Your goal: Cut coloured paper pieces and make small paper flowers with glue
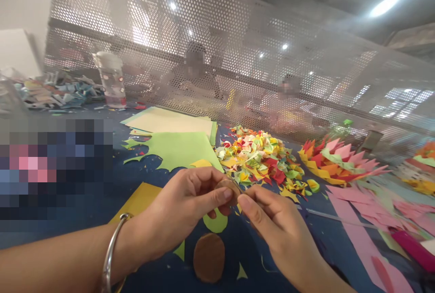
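Observation:
My left hand [193, 197], with a silver bracelet at the wrist, pinches a small brown cardboard disc [232, 188] between thumb and fingers. At the disc's right edge, my right hand [272, 220] is closed in a pinch; its fingers hide whatever may be between them. Below the hands, a second brown disc [209, 258] lies flat on the dark blue tabletop. Just behind the fingers is a round light-green paper piece [216, 222]. Beyond my left hand lies a green paper sheet [185, 148] with curved cut-outs along its edge.
Colourful paper scraps [261, 157] are heaped beyond my hands. Folded-paper crowns [340, 159] and pink strips [360, 220] lie on the right, near a magenta object [413, 250]. A clear bottle [112, 80] stands back left. A perforated screen [217, 57] rises behind, with people beyond.

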Action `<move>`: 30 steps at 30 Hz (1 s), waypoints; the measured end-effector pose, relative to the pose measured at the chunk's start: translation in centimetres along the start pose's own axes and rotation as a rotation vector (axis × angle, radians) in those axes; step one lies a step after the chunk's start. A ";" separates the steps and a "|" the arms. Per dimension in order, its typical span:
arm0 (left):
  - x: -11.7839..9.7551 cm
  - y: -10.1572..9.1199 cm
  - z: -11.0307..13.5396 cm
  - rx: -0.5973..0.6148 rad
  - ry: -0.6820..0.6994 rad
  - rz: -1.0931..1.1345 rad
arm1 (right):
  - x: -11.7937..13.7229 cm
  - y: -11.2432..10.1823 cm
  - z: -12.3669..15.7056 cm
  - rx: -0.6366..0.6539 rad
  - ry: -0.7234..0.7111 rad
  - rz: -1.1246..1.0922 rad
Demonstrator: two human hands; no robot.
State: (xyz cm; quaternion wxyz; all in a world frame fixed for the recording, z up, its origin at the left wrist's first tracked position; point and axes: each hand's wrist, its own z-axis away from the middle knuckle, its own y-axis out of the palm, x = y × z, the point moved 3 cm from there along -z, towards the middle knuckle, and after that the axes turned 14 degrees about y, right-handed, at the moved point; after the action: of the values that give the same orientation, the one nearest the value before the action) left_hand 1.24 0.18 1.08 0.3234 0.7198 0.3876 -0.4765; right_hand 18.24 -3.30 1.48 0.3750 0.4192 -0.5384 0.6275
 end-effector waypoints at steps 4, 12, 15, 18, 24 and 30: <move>0.0 -0.1 0.0 0.014 0.007 -0.010 | -0.1 -0.1 -0.1 -0.006 -0.019 0.018; 0.0 -0.1 0.0 -0.004 0.059 -0.002 | 0.2 0.0 0.2 -0.014 0.003 -0.030; 0.0 -0.1 0.0 -0.014 0.068 0.005 | 0.1 0.0 0.1 -0.001 -0.033 -0.023; 0.0 -0.2 0.1 -0.010 0.067 -0.009 | 0.0 -0.1 0.0 0.006 -0.059 -0.012; 0.0 -0.3 0.0 -0.005 0.061 -0.027 | -0.1 -0.1 0.1 0.004 -0.071 -0.019; 0.2 -0.3 0.0 -0.013 0.042 -0.045 | -0.3 -0.2 -0.1 -0.001 -0.065 0.018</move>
State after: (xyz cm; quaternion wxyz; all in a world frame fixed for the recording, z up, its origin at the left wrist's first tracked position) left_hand 1.01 0.36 0.88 0.3090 0.7185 0.4138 -0.4658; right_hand 18.53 -3.17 1.21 0.3518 0.4346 -0.5543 0.6165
